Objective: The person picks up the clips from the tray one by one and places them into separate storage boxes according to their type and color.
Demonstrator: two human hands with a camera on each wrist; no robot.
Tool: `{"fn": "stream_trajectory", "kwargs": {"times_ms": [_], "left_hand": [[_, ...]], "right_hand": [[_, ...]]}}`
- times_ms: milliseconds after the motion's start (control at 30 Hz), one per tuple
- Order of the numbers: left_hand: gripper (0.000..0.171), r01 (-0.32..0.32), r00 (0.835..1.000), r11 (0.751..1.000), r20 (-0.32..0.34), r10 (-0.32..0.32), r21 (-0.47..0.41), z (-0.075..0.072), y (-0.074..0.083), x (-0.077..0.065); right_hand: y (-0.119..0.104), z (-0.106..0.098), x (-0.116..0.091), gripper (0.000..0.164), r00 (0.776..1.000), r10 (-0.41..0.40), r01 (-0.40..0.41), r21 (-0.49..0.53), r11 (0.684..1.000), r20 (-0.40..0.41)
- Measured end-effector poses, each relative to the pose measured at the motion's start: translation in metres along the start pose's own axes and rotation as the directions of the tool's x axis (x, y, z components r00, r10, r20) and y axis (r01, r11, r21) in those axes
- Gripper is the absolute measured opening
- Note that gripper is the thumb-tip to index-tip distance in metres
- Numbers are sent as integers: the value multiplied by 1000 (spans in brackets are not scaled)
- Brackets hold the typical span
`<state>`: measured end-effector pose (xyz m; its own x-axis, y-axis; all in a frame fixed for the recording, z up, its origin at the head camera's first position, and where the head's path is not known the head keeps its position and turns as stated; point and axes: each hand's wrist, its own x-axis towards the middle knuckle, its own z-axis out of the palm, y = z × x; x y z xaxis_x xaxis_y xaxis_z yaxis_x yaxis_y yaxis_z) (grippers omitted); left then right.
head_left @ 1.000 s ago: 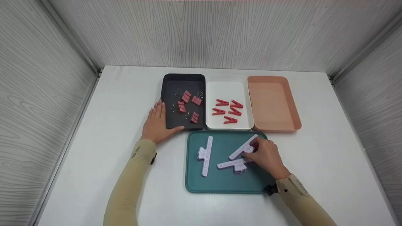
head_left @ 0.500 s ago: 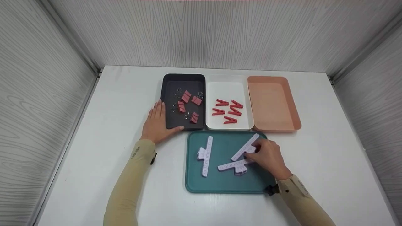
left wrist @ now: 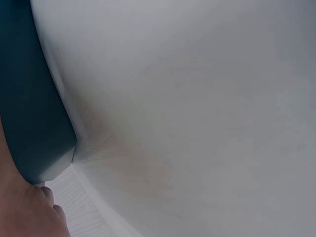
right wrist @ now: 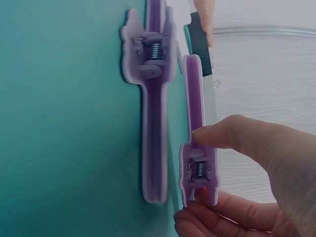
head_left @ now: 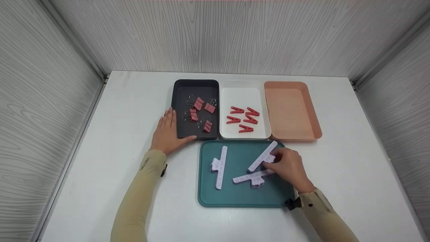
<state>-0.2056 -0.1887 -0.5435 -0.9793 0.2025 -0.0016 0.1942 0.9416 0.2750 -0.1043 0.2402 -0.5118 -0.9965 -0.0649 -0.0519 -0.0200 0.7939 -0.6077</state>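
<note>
My right hand (head_left: 289, 166) pinches a lilac ruler clip (head_left: 262, 157) by its handle, near the right end of the green tray (head_left: 223, 198). In the right wrist view, thumb and fingers sit around the spring part of this held clip (right wrist: 195, 98). Just below it in the head view lies a second ruler clip (head_left: 248, 177) on the tray, with its right end close under my fingers. A third ruler clip (head_left: 220, 168) lies to the left. My left hand (head_left: 167, 132) rests with straight fingers along the left side of the black tray (head_left: 189, 132), thumb at its front edge.
Several pink binder clips (head_left: 199, 103) lie in the black tray. Beside it, a white tray (head_left: 240, 94) holds several small red clothespins (head_left: 246, 128). An orange tray (head_left: 290, 111) stands at the right of this row. Pale wood-grain walls (head_left: 215, 37) enclose the white table (head_left: 107, 134).
The held ruler clip and my right hand have shifted slightly right, and the clip has turned a little steeper. The clip below it moved slightly right, too. My left hand has stayed put.
</note>
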Motion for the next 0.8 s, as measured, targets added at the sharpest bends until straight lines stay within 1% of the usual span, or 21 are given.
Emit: {"fn": "stream_trajectory", "kwargs": {"times_ms": [100, 200, 433, 633, 800], "left_hand": [[135, 7, 1000, 1000, 9, -7, -5, -1, 0, -1], [135, 3, 1000, 1000, 4, -3, -2, -2, 1, -1], [135, -2, 1000, 1000, 0, 2, -6, 1, -1, 0], [136, -9, 1000, 1000, -22, 9, -2, 4, -3, 0], [136, -4, 1000, 1000, -18, 4, -1, 3, -2, 0]], "right_hand": [[-1, -3, -1, 38, 1000, -15, 15, 10, 1000, -14], [-3, -7, -1, 39, 1000, -15, 16, 25, 1000, -14], [-9, -16, 1, 38, 999, -42, 43, 50, 998, -19], [-10, -21, 3, 38, 996, -77, 81, 85, 993, -50], [-10, -25, 6, 39, 993, -91, 99, 114, 989, -76]]}}
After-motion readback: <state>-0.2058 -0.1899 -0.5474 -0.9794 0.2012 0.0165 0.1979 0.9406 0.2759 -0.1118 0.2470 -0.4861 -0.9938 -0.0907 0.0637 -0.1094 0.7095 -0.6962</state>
